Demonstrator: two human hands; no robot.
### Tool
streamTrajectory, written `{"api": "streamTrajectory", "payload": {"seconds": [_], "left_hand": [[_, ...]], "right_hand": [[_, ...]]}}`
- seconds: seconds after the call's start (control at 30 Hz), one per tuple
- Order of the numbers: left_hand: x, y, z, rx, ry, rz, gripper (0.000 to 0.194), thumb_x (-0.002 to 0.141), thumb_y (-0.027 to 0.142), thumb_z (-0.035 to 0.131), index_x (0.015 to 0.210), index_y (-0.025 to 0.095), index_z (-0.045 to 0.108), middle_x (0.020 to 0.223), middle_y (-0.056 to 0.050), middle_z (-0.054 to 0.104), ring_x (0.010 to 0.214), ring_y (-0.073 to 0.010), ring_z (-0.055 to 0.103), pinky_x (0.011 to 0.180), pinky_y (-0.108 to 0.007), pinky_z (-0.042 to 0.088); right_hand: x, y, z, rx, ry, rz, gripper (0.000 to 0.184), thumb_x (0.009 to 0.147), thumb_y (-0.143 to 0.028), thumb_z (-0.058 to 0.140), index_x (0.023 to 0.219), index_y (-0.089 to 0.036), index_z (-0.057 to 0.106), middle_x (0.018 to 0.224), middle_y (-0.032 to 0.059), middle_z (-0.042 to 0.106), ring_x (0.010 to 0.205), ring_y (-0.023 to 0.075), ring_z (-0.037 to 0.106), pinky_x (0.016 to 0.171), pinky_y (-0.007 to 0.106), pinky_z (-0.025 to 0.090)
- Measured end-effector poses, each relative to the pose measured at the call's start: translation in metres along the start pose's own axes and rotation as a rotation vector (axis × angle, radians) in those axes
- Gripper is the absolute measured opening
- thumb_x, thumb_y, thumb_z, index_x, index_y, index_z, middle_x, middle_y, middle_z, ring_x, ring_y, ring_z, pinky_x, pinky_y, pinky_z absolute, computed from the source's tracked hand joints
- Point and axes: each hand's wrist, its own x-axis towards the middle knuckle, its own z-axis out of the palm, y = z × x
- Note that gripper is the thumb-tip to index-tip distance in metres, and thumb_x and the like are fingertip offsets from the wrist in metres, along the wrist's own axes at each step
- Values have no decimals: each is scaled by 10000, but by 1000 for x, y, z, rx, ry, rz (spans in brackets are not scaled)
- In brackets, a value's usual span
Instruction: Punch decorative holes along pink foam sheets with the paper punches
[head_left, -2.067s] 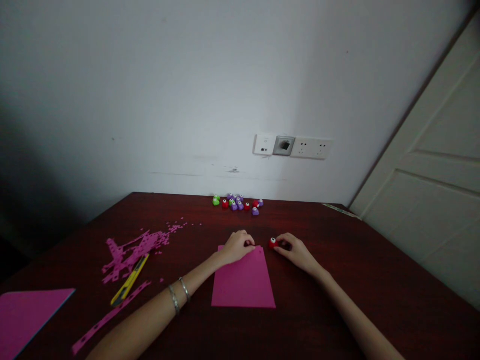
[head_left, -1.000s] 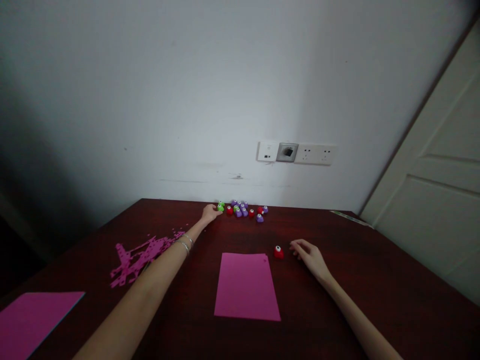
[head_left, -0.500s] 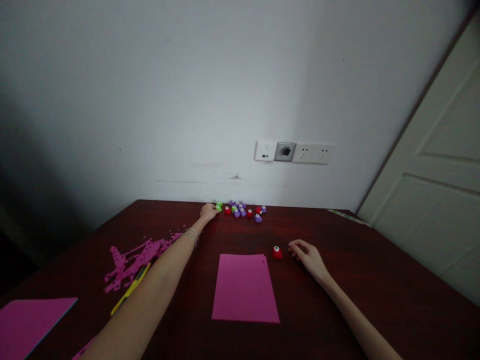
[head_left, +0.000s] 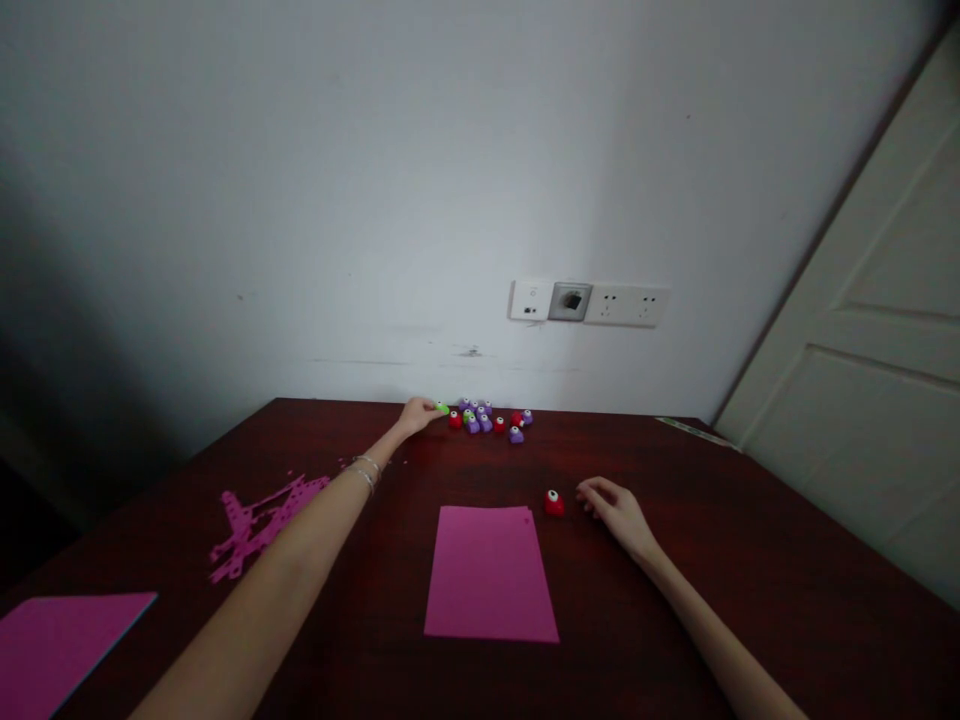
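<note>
At the back of the table, my left hand (head_left: 418,414) is closed on a small green craft punch (head_left: 442,408), pinched at the fingertips. Beside it stands a group of similar punches: a red punch (head_left: 455,421), several purple punches (head_left: 485,424) and others. My right hand (head_left: 616,512) rests on the table, fingers loosely bent and holding nothing. Just left of its fingertips sits a single red punch (head_left: 553,504), apart from the hand. Between my arms lies a stack of pink paper (head_left: 489,575), with a small mark near its top right corner.
Pink paper scraps (head_left: 251,530) lie to the left, partly behind my left forearm. Another pink sheet (head_left: 64,640) is at the front left. A flat strip (head_left: 697,433) lies at the back right. The wall with sockets (head_left: 626,307) bounds the table's far edge.
My left hand has shifted slightly right and farther back with the green punch at its fingertips. Its forearm now covers the yellow tool seen before. My right hand has not moved.
</note>
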Motion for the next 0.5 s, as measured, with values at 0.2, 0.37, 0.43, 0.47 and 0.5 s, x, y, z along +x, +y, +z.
{"api": "streamTrajectory", "payload": {"seconds": [0.2,0.37,0.43,0.47,0.5], "left_hand": [[-16,42,-18,-114,-75,208,306,676,424,635,732,123,648,677,1,602,673,-125,512,608,-210,361],[-65,84,-26,-199,-153,417,278,681,382,656,783,124,652,762,-26,615,714,-133,529,656,-231,387],[-88,97,-25,-226,-207,448,261,684,355,659,821,133,650,805,-28,619,745,-136,541,696,-243,402],[-98,102,-24,-236,-239,464,250,684,344,662,820,134,649,813,-28,618,760,-136,545,714,-249,406],[-108,106,-22,-246,-265,475,243,683,337,665,818,136,647,815,-26,615,763,-134,547,722,-253,409]], "right_hand": [[0,0,0,-5,-3,2,313,736,-471,536,759,-172,628,679,50,649,571,164,564,517,271,446],[-1,-2,2,-8,-7,-8,309,740,-462,525,764,-172,627,687,49,650,582,166,572,534,272,445],[-2,-3,2,-11,-13,-17,300,738,-457,528,760,-174,624,697,48,653,599,168,580,549,271,447],[-3,-3,2,-11,-16,-22,296,738,-454,529,760,-175,622,703,47,654,606,169,583,556,271,448],[-3,-3,2,-11,-18,-25,291,739,-451,529,761,-176,620,706,46,653,610,169,585,561,271,449]]}}
